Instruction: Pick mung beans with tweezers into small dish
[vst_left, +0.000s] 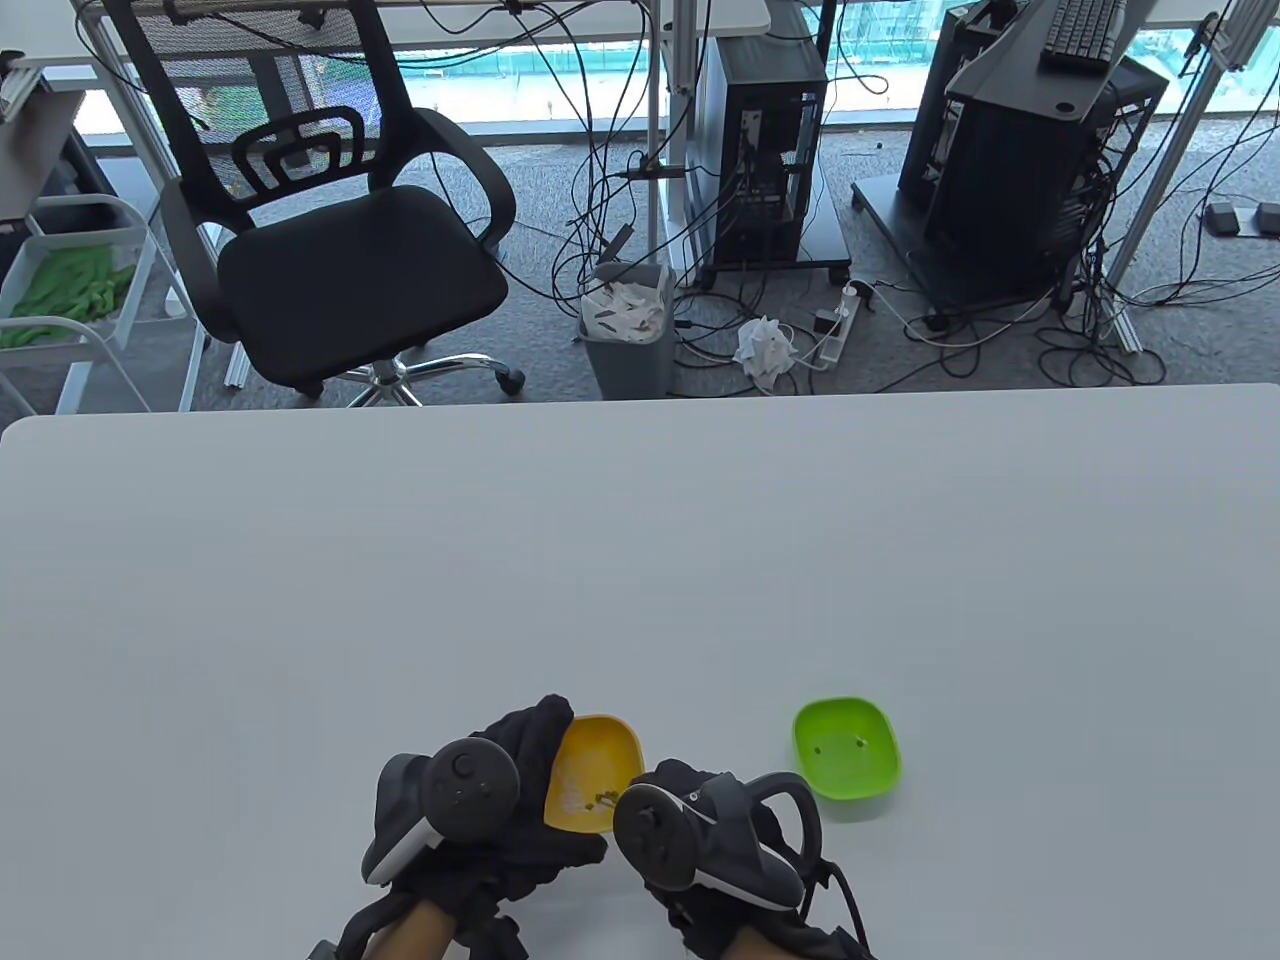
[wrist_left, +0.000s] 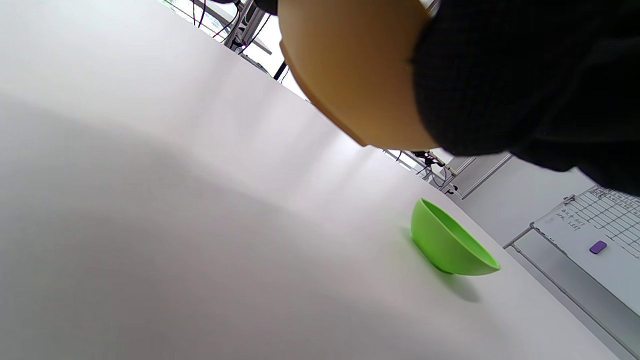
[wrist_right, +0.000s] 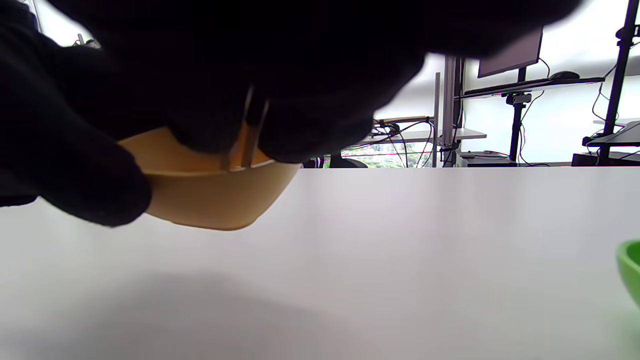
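Left hand (vst_left: 500, 790) holds the lifted yellow dish (vst_left: 598, 770); right hand (vst_left: 705, 830) pinches tweezers (wrist_right: 248, 137) — tips hidden inside it.

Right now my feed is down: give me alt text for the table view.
Two gloved hands meet at a yellow dish on the white table's near edge: the left hand holds it, the right hand is beside it. A green dish sits apart to the right, a few beans inside.
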